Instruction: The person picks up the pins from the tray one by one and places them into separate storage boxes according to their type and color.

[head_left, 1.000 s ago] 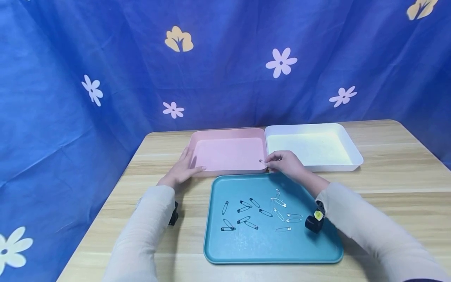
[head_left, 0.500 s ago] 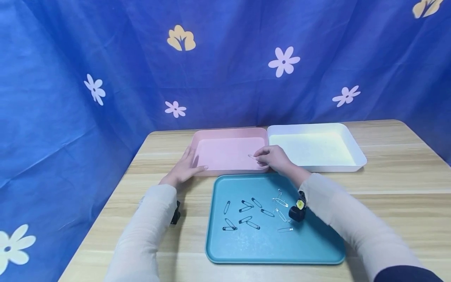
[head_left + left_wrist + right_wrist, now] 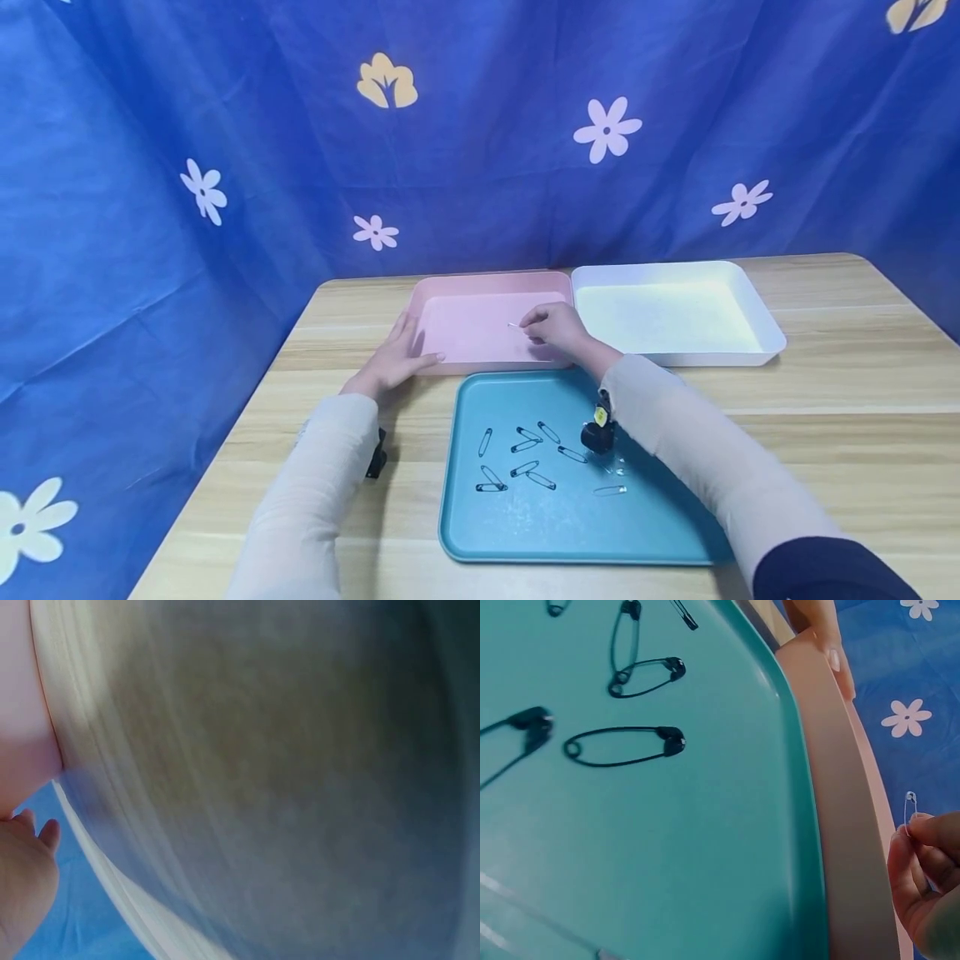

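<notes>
A: Which step are you on right now?

B: You look to be at the drop-off. Your right hand (image 3: 553, 327) pinches a silver safety pin (image 3: 515, 326) between fingertips (image 3: 922, 829), and it hangs over the inside of the pink tray (image 3: 480, 361), just past the near wall.

A: And your other hand?

B: Your left hand (image 3: 396, 354) lies with straight fingers against the pink tray's left corner, holding nothing, seemingly steadying it.

A: What does the next move call for?

B: Probably just loosening that pinch low over the pink floor so the pin does not bounce. The black safety pins (image 3: 525, 442) and a few silver ones (image 3: 609, 490) lie on the teal tray (image 3: 525, 542); the white tray (image 3: 765, 346) sits beside the pink one.
</notes>
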The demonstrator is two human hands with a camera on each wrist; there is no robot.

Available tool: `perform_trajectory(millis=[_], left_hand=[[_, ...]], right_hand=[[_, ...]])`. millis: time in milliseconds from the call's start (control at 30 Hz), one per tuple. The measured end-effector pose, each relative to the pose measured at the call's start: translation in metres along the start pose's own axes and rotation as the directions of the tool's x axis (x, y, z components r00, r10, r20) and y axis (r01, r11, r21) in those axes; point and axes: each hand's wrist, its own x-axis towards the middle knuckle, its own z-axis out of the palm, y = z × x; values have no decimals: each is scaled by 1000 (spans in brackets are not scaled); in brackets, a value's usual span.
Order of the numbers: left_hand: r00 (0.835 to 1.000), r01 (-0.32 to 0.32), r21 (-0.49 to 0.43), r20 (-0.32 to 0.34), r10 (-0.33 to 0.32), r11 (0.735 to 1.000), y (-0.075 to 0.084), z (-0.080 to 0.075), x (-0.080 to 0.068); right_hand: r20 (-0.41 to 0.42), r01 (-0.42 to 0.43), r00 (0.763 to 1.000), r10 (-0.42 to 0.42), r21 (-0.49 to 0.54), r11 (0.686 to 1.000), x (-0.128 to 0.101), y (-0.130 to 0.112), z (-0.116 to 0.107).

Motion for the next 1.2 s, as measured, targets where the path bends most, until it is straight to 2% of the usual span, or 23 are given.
perform_trajectory(millis=[267,567,767,933,1200], left_hand=[[1000,-1,1,2,1,1000,1,-1,-1],[1000,1,3,3,-1,1000,1,-1,-1],[1000,5,9,11,-5,1000,3,-2,-3],[1000,4,13,8,-4,1000,3,-1,-3],[1000,13,19,9,-13,1000,4,-2,-4]], right_hand=[[-23,-15,1000,15,-16,1000,11,1,7],[-29,11,1000,-13,-78,997,18,7,11],[-23,-9,1000,6,-137,990,25,9,16],[-14,-13,1000,11,-146,989,26,8,22],[2,14,1000,-14,-220,975,23,6,26]])
